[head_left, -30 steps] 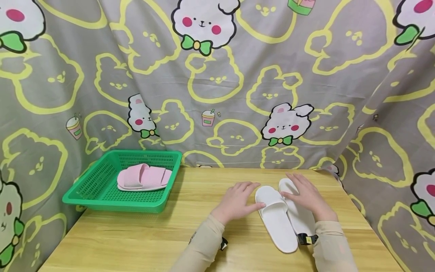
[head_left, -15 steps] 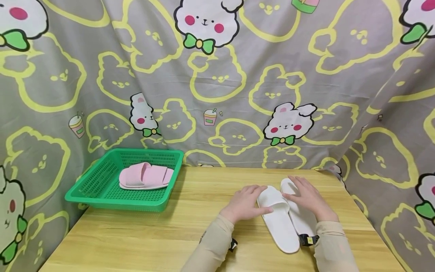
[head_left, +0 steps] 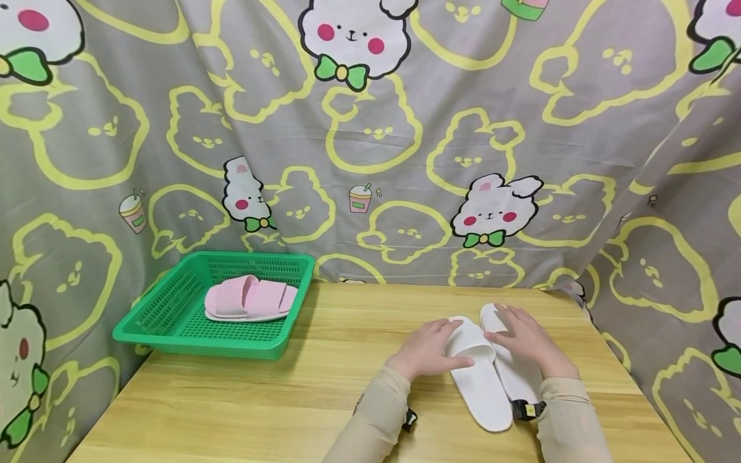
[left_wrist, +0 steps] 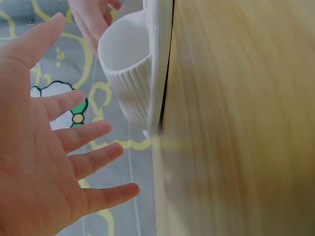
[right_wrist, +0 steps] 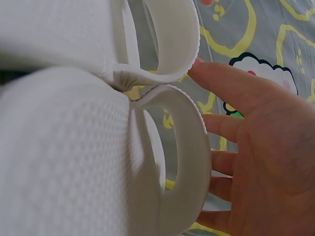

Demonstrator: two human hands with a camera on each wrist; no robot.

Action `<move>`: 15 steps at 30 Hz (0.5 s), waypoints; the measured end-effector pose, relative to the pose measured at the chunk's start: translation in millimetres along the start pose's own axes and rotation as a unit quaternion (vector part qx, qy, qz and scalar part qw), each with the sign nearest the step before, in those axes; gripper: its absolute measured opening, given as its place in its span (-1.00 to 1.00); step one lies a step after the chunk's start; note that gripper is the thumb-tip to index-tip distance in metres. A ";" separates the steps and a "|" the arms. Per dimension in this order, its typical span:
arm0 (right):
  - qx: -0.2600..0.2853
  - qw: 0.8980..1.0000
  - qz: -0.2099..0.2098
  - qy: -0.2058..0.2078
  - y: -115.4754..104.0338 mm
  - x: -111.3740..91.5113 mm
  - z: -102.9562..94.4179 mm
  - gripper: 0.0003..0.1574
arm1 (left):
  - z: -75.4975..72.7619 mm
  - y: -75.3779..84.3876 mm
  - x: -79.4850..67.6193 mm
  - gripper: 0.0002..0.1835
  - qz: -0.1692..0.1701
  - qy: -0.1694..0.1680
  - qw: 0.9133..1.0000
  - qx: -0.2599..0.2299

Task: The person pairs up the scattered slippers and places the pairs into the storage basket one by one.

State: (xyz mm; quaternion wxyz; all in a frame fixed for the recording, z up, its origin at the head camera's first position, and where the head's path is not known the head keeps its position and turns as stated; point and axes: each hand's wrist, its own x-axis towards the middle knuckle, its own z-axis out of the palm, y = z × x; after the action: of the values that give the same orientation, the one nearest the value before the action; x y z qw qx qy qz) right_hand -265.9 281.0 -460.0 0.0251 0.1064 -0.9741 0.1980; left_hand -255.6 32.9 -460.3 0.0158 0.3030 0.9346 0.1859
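Left hand [head_left: 427, 350] spread, fingers extended, holding nothing; right hand [head_left: 528, 339] relaxed, ungripped, over one strap, contact unclear. Two white slippers [head_left: 485, 402] on bench [head_left: 278, 411], one just right of left hand, one beneath right hand; toes point away from person, long axes angled slightly left. One green basket [head_left: 231, 350] left of left hand, two pink slippers [head_left: 231, 302] inside.

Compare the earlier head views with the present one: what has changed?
The left hand has moved rightward, reaching farther over the left white slipper. Nothing has visibly been gripped or let go. The right hand stays over the right white slipper, barely shifted; both white slippers and the pink slippers in the green basket stay put.
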 end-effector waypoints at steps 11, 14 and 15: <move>-0.002 1.000 0.008 -0.006 3.4 1.5 1.8 0.11 | 4.5 6.7 6.5 -0.12 -0.009 -0.013 1.000 -0.025; -0.001 1.000 0.002 -0.004 4.0 1.5 2.9 0.09 | 5.5 6.8 7.1 -0.12 -0.011 -0.019 0.999 -0.024; 0.000 1.000 0.001 -0.003 4.3 1.9 3.2 0.08 | 5.4 6.3 7.3 -0.12 -0.011 -0.019 1.000 -0.021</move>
State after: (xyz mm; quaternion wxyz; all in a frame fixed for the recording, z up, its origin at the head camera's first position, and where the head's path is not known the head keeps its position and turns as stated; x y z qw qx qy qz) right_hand -268.8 283.2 -464.4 0.0220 0.1064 -0.9743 0.1975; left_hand -257.3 43.7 -462.5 0.0424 0.2955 0.9334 0.1993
